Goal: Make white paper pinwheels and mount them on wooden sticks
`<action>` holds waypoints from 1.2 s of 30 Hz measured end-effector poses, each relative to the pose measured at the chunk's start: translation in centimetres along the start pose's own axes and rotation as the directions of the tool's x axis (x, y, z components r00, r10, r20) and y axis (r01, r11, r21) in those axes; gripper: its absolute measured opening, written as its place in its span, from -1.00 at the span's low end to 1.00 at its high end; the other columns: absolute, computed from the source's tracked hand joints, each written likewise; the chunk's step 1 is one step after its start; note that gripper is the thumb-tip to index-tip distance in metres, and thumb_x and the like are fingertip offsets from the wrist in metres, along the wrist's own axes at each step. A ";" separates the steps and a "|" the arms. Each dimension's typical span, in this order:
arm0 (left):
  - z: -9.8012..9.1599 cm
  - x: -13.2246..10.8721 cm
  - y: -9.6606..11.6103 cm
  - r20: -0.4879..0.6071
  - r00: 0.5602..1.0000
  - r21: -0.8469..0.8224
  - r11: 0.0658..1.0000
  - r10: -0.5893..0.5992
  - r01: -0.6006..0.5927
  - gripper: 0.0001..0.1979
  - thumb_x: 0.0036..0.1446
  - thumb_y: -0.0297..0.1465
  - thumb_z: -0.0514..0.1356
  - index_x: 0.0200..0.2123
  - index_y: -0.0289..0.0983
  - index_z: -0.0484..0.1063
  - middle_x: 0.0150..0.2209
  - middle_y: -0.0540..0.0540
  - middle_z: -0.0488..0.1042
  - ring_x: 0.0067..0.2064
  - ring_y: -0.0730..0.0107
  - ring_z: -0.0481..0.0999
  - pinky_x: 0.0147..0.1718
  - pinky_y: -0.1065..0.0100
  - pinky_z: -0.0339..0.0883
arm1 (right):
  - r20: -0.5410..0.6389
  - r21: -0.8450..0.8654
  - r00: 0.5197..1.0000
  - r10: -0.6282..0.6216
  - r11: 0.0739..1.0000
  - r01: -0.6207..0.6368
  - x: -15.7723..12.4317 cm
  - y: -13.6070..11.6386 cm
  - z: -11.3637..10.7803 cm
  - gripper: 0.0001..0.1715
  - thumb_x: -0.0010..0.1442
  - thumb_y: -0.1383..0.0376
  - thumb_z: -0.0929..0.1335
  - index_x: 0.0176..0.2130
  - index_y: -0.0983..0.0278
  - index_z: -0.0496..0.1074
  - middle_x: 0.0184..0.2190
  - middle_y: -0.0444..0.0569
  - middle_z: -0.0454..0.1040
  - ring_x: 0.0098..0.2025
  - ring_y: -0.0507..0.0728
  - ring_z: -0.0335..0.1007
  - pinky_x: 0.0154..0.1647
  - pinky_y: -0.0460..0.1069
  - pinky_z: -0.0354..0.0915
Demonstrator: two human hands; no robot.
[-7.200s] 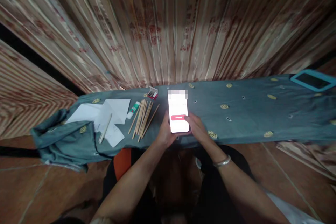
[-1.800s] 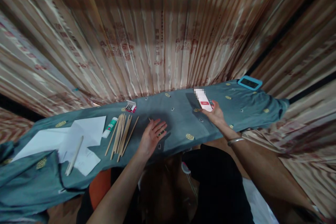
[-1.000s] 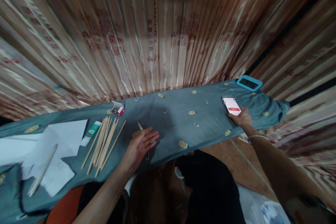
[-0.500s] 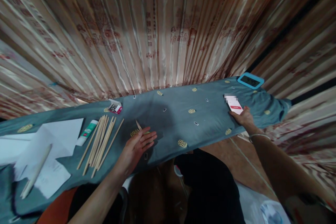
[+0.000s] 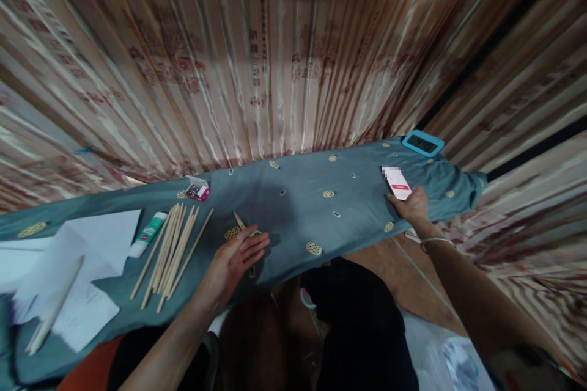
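My left hand [image 5: 232, 264] lies flat on the teal cloth [image 5: 293, 208], fingers stretched out, next to a short wooden stick [image 5: 239, 220] and a small green item. My right hand [image 5: 411, 206] reaches far to the right and rests on the lower end of a lit phone [image 5: 397, 183] lying on the cloth; whether its fingers still grip the phone I cannot tell. A bracelet sits on my right wrist.
A bundle of wooden sticks [image 5: 172, 250], a glue tube [image 5: 147, 234], a small red box [image 5: 197, 189], white paper sheets [image 5: 68, 269] and a rolled paper [image 5: 52, 305] lie on the left. A blue-framed device [image 5: 422, 143] sits at the far right. A striped curtain hangs behind.
The phone went from both hands at the centre to the far right of the cloth under my right hand. My left hand came down flat on the cloth.
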State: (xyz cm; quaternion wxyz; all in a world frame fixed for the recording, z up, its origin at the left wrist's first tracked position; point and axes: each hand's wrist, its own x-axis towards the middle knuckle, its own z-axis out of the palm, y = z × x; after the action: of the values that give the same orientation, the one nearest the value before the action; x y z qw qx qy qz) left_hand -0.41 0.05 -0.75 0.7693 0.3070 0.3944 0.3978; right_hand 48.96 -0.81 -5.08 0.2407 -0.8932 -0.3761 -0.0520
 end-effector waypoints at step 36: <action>-8.9 -11.7 0.9 0.334 0.871 0.918 0.083 0.362 -0.387 -0.81 0.26 -0.38 0.13 -0.24 -0.35 0.51 -0.23 -0.15 0.58 -0.12 0.25 0.54 -0.03 0.22 0.34 | 0.120 0.773 0.042 -0.992 0.120 0.623 -31.9 -38.8 -0.1 -0.74 0.31 0.33 0.25 -0.15 0.23 0.52 -0.19 -0.01 0.61 -0.14 0.13 0.54 -0.08 0.00 0.39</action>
State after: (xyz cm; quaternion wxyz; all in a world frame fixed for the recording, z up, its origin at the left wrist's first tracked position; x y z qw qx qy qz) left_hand -12.67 -8.09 -0.20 0.2763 0.8129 0.4542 0.2378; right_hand -0.80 1.84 1.41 0.2470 -0.3210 -0.8864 0.2240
